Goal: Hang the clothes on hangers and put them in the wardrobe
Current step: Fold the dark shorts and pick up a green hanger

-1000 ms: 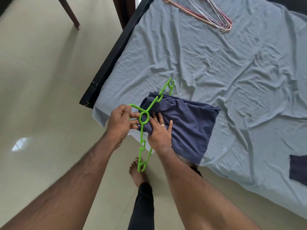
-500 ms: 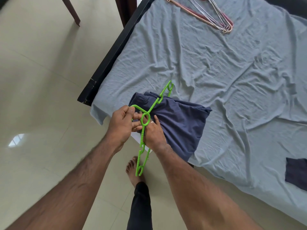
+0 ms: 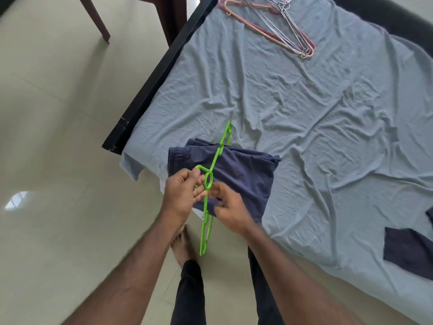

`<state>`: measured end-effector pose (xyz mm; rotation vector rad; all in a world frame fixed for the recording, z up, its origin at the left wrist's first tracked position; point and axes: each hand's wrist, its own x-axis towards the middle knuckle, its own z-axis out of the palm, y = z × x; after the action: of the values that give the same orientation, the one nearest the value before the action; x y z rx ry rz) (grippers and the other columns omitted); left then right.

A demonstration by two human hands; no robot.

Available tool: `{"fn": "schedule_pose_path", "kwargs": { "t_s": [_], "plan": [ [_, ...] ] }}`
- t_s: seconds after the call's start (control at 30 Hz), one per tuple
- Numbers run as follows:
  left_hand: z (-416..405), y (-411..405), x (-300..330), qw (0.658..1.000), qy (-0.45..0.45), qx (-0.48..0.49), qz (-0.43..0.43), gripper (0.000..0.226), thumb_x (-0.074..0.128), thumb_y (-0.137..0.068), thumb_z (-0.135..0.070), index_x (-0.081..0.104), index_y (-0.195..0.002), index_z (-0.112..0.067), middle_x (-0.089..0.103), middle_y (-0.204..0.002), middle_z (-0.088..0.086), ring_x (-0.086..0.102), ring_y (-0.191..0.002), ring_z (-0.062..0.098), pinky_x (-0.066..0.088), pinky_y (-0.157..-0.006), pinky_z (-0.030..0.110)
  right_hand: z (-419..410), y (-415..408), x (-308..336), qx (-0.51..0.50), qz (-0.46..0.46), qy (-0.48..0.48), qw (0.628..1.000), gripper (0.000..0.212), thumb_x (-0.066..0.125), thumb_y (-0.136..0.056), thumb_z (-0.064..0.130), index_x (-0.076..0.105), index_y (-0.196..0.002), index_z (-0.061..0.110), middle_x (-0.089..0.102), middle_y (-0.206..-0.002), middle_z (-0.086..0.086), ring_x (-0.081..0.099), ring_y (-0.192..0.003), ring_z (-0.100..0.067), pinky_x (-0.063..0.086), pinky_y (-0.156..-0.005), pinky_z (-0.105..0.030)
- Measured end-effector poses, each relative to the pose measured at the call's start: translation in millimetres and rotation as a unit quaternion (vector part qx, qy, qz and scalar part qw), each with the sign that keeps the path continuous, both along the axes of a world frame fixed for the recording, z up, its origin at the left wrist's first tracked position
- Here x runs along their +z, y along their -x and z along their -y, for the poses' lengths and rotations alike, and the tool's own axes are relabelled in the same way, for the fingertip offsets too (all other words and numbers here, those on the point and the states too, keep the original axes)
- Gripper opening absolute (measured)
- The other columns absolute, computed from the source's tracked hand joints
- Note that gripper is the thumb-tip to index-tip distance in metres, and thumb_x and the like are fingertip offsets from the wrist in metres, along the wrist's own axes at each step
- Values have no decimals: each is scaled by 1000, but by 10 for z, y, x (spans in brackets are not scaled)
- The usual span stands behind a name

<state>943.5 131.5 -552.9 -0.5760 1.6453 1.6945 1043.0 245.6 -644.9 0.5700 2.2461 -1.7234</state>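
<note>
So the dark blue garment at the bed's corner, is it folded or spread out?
Folded. The dark blue garment lies as a compact rectangle with stacked layers showing at its right edge.

From my feed the hanger is a loud lime green, the folded shorts under it a plain navy, no print. Bedsheet is a washed-out grey-blue, bed frame black. Spare hangers up top are pink and silver wire. Floor is pale beige tile, another navy cloth at the right edge
</note>
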Motion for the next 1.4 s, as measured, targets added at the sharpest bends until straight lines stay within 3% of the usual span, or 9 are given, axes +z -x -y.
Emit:
{"fn": "schedule_pose_path", "kwargs": {
  "t_s": [0.13, 0.2, 0.3, 0.4, 0.5, 0.67, 0.83, 1.23, 1.4],
  "plan": [
    [-276, -162, 0, 994, 4, -62, -93, 36, 68, -86, -42, 58, -70, -11, 50, -62, 9, 42, -58, 19, 37, -59, 32, 223, -179, 31, -87, 51, 52, 994, 22, 62, -90, 7, 63, -102, 26, 69, -86, 18, 64, -81, 1, 51, -74, -27],
    [-351, -152, -33, 994, -17, -63, -92, 24, 66, -90, -39, 60, -77, -20, 56, -67, 4, 51, -60, 20, 44, -56, 31, 263, -140, 41, -136, 42, 39, 989, 20, 55, -98, 4, 61, -96, 23, 66, -78, 16, 61, -74, 3, 48, -70, -20],
    [-307, -80, -287, 994, 24, -64, -83, 10, 58, -101, -30, 63, -99, -21, 67, -96, 4, 66, -102, 25, 56, -94, 37, 206, -146, 34, -251, 77, 85, 961, 18, 47, -106, 12, 60, -95, 19, 69, -87, -1, 67, -84, -10, 61, -73, -33],
    [-89, -47, -693, 916, 230, -315, -89, 30, 57, -98, -36, 61, -126, -27, 66, -123, 3, 59, -122, 24, 44, -107, 37, 44, -233, 36, -308, 112, 110, 938, 22, 45, -107, 16, 60, -92, 22, 72, -96, -8, 70, -95, -19, 62, -75, -36],
    [-29, -140, -836, 845, 271, -457, -60, 51, 56, -98, -36, 45, -146, -24, 52, -147, 5, 49, -134, 28, 39, -111, 36, -146, -317, 68, -308, 114, 101, 939, 23, 46, -106, 14, 62, -91, 20, 74, -95, -6, 71, -93, -17, 62, -78, -40],
    [-94, -208, -899, 831, 276, -480, -55, 60, 57, -98, -37, 35, -153, -23, 36, -160, 2, 40, -142, 30, 32, -115, 34, -331, -388, 71, -323, 123, 103, 933, 23, 46, -106, 14, 62, -92, 21, 75, -93, -1, 71, -92, -16, 60, -84, -46],
    [-111, -156, -916, 833, 287, -471, -52, 58, 59, -97, -36, 39, -151, -24, 48, -150, 8, 46, -136, 29, 38, -111, 35, -434, -454, 61, -365, 134, 129, 912, 21, 46, -106, 12, 62, -95, 18, 75, -95, -2, 72, -91, -18, 59, -88, -53],
    [-208, -136, -500, 828, 275, -480, -85, 55, 56, -100, -28, 39, -151, -18, 46, -153, 8, 41, -141, 27, 34, -114, 34, -360, -113, 735, -262, 94, 128, 952, 15, 50, -106, 16, 64, -101, 14, 76, -101, 1, 73, -98, -14, 62, -84, -46],
    [-115, -3, 84, 875, 251, -395, -125, 39, 52, -101, -15, 53, -141, -14, 60, -139, 6, 55, -128, 23, 44, -108, 36, -375, 428, 1245, -200, 55, 78, 975, 21, 54, -101, 17, 67, -87, 27, 75, -94, -1, 73, -90, -20, 61, -77, -54]
  ]
}}
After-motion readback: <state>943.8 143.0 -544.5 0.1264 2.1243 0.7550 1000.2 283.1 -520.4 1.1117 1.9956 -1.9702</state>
